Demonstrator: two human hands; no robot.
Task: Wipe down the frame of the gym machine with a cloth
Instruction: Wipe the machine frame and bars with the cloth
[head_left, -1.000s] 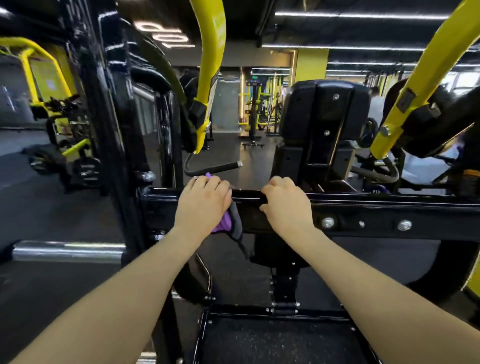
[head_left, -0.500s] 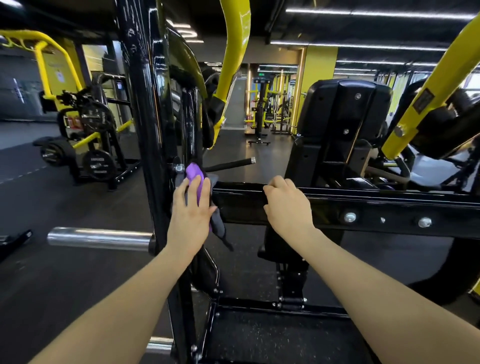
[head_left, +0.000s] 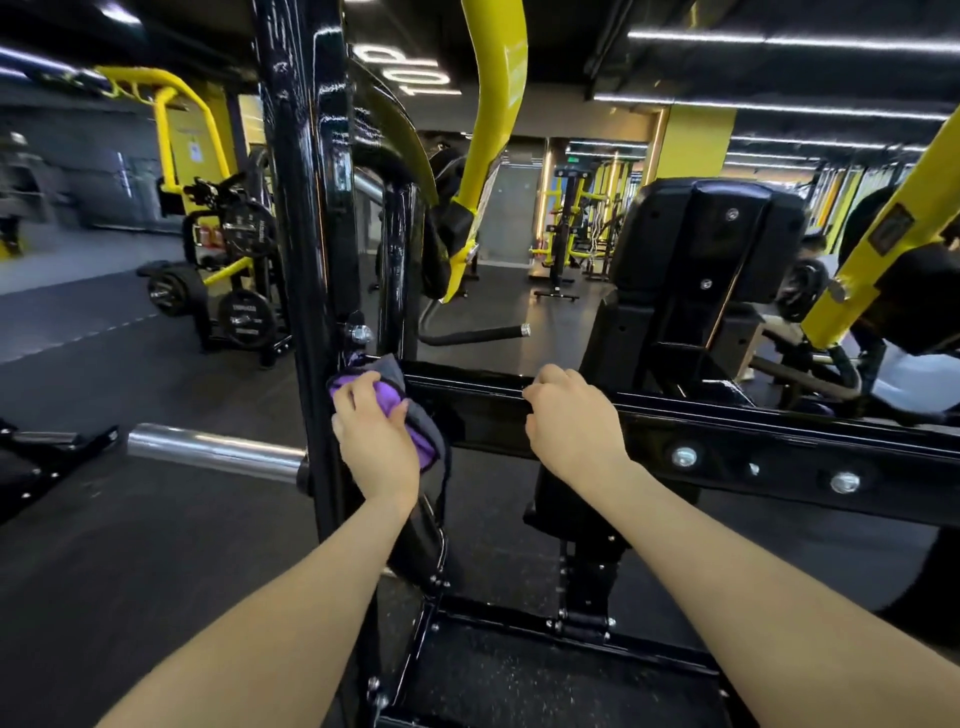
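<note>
We note the left hand, gripping the purple-and-grey cloth, has shifted left off the black crossbar onto the upright post; the right hand remains curled over the crossbar. Post wiping begins.

A gym: weight plates, yellow machine arms, dark, probably rubber floor.

We see the left hand covering most of the cloth. At 3 o'clock, the crossbar is cut by the edge; at 9 o'clock, background blurs.
</note>
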